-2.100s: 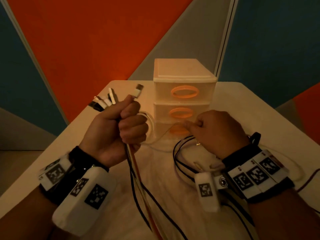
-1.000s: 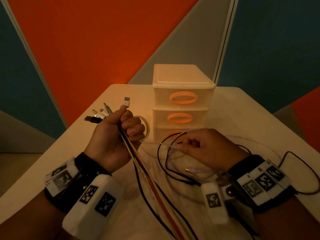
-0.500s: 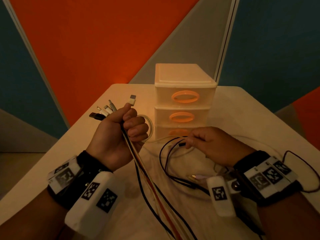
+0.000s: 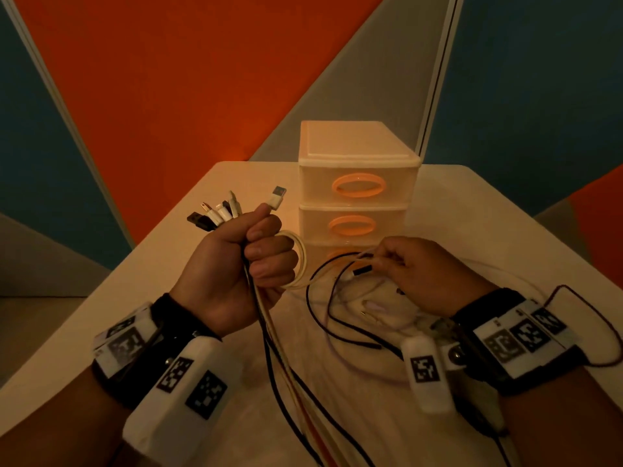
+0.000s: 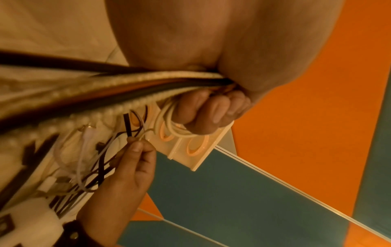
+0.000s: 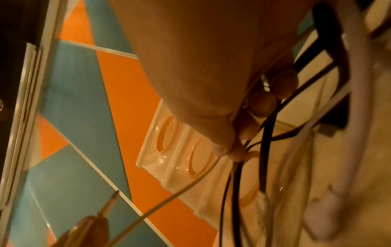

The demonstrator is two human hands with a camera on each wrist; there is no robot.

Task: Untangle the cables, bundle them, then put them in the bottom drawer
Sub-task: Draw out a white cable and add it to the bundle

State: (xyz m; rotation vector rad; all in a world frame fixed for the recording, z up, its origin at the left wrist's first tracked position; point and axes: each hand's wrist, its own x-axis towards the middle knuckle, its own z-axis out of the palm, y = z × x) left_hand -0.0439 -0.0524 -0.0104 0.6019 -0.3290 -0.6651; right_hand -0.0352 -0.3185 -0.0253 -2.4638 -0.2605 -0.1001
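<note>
Wrists: we wear marker-covered bands on both, nearest the camera, above the table [image 4: 111,308].
Trailing strands: black, white and orange lengths run from our left fist down toward us and off the bottom edge of the head view.
Left hand [image 4: 232,267]: clenched around the bundle of cables [image 4: 266,318], held upright above the table; a white loop [image 4: 300,261] curls round the outside of our fingers.
Plug ends: we count six fanning out above the fist, one black [image 4: 199,221], the others pale, the tallest a white USB plug [image 4: 277,197].
Right hand [image 4: 421,274]: thumb and forefinger pinch a thin pale cable [image 5: 146,132] that runs across toward our left fist; a black plug [image 4: 362,269] juts out just beside the fingertips.
Loose cables [image 4: 323,308]: black and pale loops lie on the table between and under our hands, crossing one another; we cannot count them.
Drawer unit [image 4: 357,183]: three stacked drawers, all closed, with orange oval handles; the bottom drawer [image 4: 337,254] is partly hidden behind our right hand and the loops.
Room: bare tabletop lies left and right of the unit, and the table's far edge runs just behind it.
Backdrop: orange, teal and grey wall panels.
</note>
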